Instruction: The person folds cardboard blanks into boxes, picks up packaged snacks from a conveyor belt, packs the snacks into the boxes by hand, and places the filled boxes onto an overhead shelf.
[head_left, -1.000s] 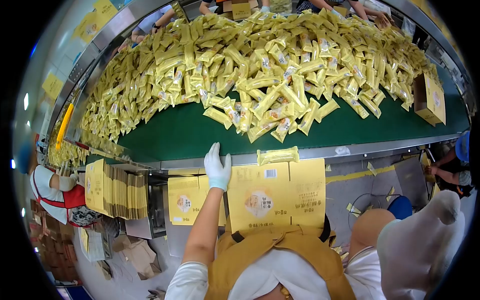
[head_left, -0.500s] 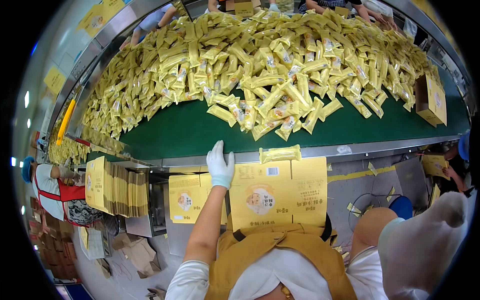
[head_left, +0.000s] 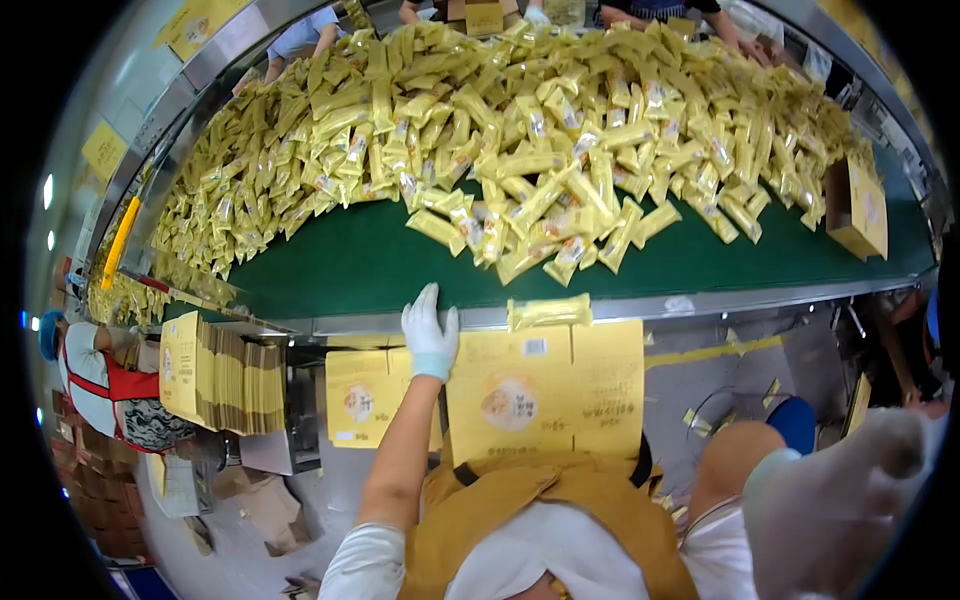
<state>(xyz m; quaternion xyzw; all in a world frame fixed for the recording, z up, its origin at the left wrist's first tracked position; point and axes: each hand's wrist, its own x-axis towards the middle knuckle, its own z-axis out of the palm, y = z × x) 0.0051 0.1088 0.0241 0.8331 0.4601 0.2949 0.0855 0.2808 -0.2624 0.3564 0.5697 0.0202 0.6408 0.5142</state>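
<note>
My left hand [head_left: 430,335], in a white glove, rests with fingers stretched out on the metal edge [head_left: 385,323] of the green belt. It is nearest to a flattened yellow printed carton [head_left: 545,390] in front of my body, and it holds nothing. Across the top of that carton lies a single yellow snack packet [head_left: 549,312]. A second flat carton [head_left: 365,398] is partly covered by my left arm. My right hand [head_left: 840,510], also gloved, is raised very close to the camera at the lower right. Blur hides its fingers.
A large heap of yellow packets [head_left: 560,130] covers the green belt [head_left: 330,265]. An open carton [head_left: 855,210] stands at its right end. Many folded cartons [head_left: 230,375] are stacked at left, beside a co-worker in a red apron [head_left: 115,385]. Other people work across the belt.
The whole view has shifted slightly. My left hand stays at the belt edge; my right hand remains raised close to the camera and has become more blurred.
</note>
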